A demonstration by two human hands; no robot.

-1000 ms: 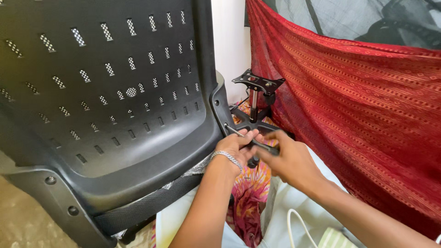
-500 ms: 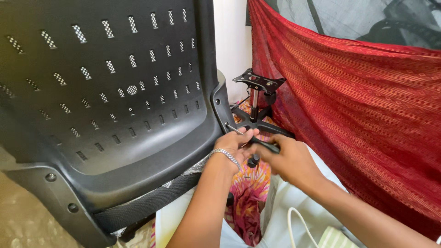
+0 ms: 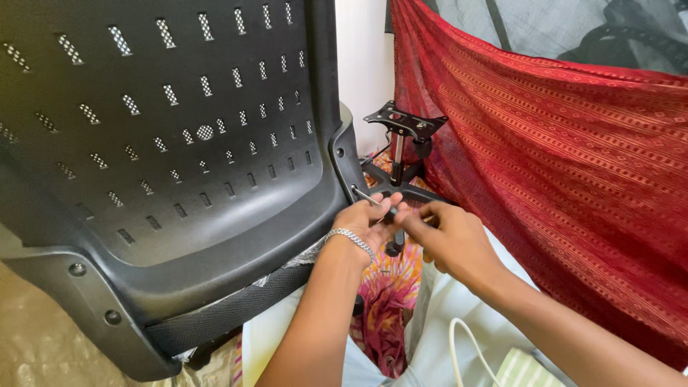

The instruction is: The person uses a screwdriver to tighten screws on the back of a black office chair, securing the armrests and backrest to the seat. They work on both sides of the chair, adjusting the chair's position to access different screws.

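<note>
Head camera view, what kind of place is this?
Probably a room at home, not a workshop: a red patterned cloth hangs beside the black chair back, and the chair base stands on colourful fabric by a white wall.

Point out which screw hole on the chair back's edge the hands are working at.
The lower hole on the right edge of the chair back, where the metal key enters beside the left hand and right hand; the hole above is untouched.

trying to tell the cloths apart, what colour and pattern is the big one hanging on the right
The hanging cloth is deep red with woven bands of small lighter motifs, seen best in the head view.
</note>
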